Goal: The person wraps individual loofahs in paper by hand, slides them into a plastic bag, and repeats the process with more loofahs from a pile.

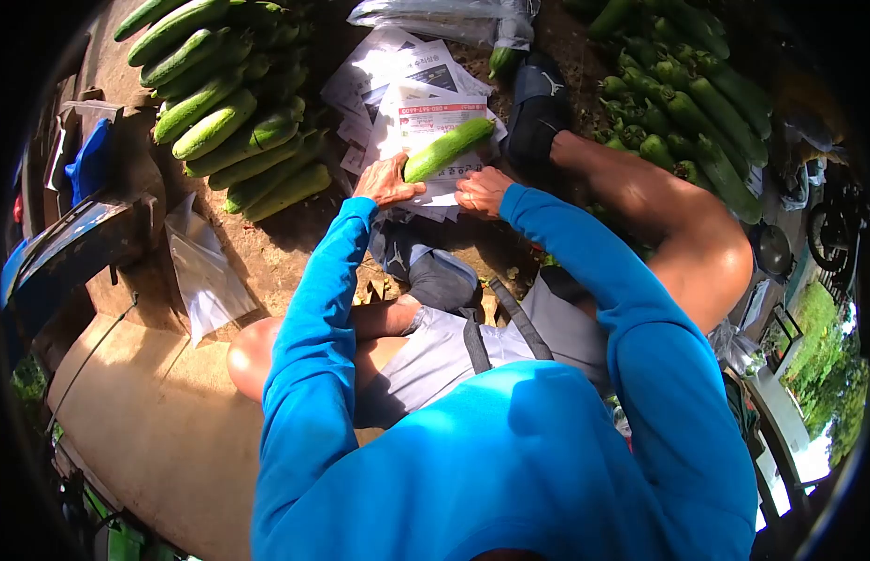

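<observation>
Inspecting the head view, the only one supplied: one long, bright-green, cucumber-like vegetable (451,150) lies diagonally on loose white printed paper sheets (418,110), between two stacks of similar green vegetables, the left stack (213,120) and the right stack (689,101). The left hand (386,180) is at the vegetable's near end, fingers bent and close together; whether they grip vegetable or paper cannot be told. The right hand (482,192) is at the sheets' near edge, fingers curled narrow; a pinch on paper cannot be confirmed. The step in hand is judged to be handling the top sheet beneath the vegetable. The next move appears to call for firm edge control, keeping the vegetable from rolling.
</observation>
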`<state>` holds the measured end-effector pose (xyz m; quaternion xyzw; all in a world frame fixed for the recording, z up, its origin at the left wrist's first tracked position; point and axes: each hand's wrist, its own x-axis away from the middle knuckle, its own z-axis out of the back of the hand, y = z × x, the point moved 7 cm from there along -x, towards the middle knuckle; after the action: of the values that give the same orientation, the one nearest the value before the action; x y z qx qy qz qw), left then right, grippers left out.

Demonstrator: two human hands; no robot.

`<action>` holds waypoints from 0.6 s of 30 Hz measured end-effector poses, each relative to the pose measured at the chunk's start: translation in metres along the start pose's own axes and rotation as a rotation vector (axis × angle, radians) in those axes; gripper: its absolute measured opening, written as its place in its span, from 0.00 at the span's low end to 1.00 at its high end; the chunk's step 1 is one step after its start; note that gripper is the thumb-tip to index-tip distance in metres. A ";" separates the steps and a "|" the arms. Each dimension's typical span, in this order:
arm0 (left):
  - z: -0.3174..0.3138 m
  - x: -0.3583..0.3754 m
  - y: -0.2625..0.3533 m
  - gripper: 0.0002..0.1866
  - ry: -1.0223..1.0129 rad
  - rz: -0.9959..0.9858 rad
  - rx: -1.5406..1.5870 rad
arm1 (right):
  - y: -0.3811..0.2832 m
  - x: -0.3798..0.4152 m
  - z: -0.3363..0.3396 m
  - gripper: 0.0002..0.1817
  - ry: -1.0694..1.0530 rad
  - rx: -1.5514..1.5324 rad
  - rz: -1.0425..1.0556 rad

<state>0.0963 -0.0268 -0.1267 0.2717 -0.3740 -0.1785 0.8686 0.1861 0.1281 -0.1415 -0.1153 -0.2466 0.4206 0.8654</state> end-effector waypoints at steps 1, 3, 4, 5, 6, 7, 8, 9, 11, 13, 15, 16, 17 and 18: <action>0.000 0.004 -0.005 0.38 0.025 0.012 0.014 | -0.004 0.002 0.009 0.05 -0.002 -0.003 0.013; 0.003 0.013 -0.010 0.38 0.004 0.057 0.033 | -0.006 0.009 0.027 0.09 -0.023 -0.047 -0.127; 0.005 0.014 -0.012 0.38 -0.018 0.079 0.051 | -0.006 0.011 0.028 0.11 -0.070 -0.040 -0.174; 0.007 0.017 -0.012 0.38 -0.016 0.082 0.049 | -0.012 0.012 0.031 0.11 -0.068 -0.040 -0.170; 0.008 0.019 -0.012 0.37 -0.001 0.070 0.065 | -0.011 0.015 0.035 0.15 0.005 -0.039 -0.225; 0.008 0.020 -0.012 0.36 0.015 0.056 0.082 | -0.009 0.018 0.039 0.18 0.078 -0.036 -0.280; 0.008 0.021 -0.013 0.34 0.037 0.053 0.099 | -0.010 0.019 0.038 0.18 0.077 -0.032 -0.278; 0.011 0.024 -0.010 0.34 0.042 0.054 0.102 | -0.012 0.019 0.042 0.21 0.112 -0.017 -0.267; 0.021 0.027 0.000 0.33 0.114 0.020 -0.059 | -0.016 0.021 0.047 0.25 0.141 0.005 -0.253; 0.025 0.025 0.008 0.32 0.124 -0.032 -0.102 | -0.019 0.021 0.054 0.29 0.137 0.071 -0.276; 0.025 0.023 0.012 0.31 0.132 -0.088 -0.150 | -0.021 0.023 0.061 0.29 0.161 0.092 -0.273; 0.022 0.022 0.015 0.31 0.142 -0.146 -0.147 | -0.021 0.023 0.065 0.28 0.192 0.107 -0.270; 0.022 0.020 0.018 0.32 0.154 -0.203 -0.146 | -0.020 0.023 0.068 0.28 0.194 0.112 -0.270; 0.016 0.016 0.016 0.32 0.059 -0.163 -0.212 | -0.020 0.023 0.069 0.27 0.187 0.091 -0.277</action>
<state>0.0966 -0.0274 -0.0989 0.2129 -0.3041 -0.2789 0.8857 0.1756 0.1333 -0.0675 -0.0796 -0.1591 0.2953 0.9387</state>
